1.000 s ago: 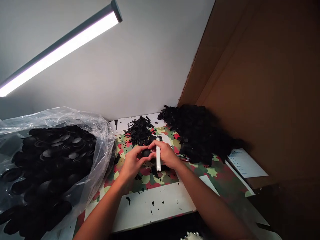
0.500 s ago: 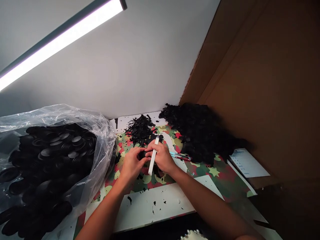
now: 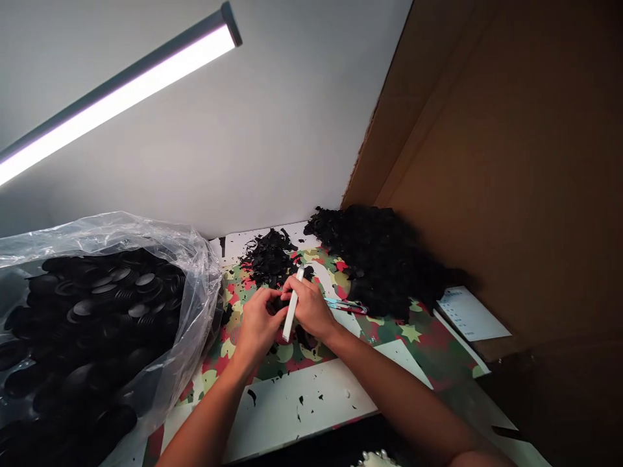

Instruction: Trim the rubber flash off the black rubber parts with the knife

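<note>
My left hand [image 3: 256, 324] is closed, thumb and fingers pinching a black piece [image 3: 279, 302] that looks like one of the black discs; most of it is hidden between the hands. Against it, my right hand [image 3: 311, 310] is wrapped round a slim white stick-shaped tool [image 3: 293, 308], tilted, with its grey end away from me. What kind of tool it is I cannot make out. Black scraps [image 3: 271, 256] lie in a small heap just beyond my fingers. Close to my right hand is a red and light-blue tool [image 3: 346, 305], partly under the larger heap.
A clear plastic bag [image 3: 207, 285] full of black ribbed discs [image 3: 104, 324] stands at left. Behind right rises a big heap of black scraps [image 3: 384, 259], beside a cardboard wall [image 3: 487, 162]. A white card [image 3: 472, 314] lies right. A camouflage-patterned sheet [image 3: 403, 347] covers the table.
The view has shifted slightly. The white tool has turned a little in my right hand, its near end now closer to my left hand. Both hands keep their grip.
</note>
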`<state>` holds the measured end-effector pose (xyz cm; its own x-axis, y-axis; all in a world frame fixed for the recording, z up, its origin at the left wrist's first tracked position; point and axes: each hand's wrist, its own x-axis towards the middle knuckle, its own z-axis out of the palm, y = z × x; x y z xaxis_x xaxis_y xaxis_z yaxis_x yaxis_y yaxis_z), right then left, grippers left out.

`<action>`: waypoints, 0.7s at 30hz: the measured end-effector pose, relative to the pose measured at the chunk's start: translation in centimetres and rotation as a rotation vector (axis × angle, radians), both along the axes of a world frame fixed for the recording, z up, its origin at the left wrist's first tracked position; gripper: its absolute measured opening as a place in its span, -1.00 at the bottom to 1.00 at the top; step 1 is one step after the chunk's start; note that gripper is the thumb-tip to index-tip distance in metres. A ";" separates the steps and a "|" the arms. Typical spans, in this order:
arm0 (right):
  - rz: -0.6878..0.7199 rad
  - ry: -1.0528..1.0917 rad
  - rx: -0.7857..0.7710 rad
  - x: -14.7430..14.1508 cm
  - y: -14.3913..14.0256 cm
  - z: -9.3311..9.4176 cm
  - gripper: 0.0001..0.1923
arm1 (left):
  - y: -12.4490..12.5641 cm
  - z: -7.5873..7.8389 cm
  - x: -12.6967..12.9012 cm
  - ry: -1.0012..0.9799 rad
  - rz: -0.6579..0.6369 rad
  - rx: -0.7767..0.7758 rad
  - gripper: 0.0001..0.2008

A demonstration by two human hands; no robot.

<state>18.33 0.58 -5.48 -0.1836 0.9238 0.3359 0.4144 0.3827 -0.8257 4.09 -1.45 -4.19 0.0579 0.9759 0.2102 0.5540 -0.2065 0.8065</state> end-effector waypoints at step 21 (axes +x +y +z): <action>-0.100 0.099 -0.230 3.1 3.4 -1.5 -0.64 | -0.2 0.0 -1.2 -0.406 0.085 0.046 -0.87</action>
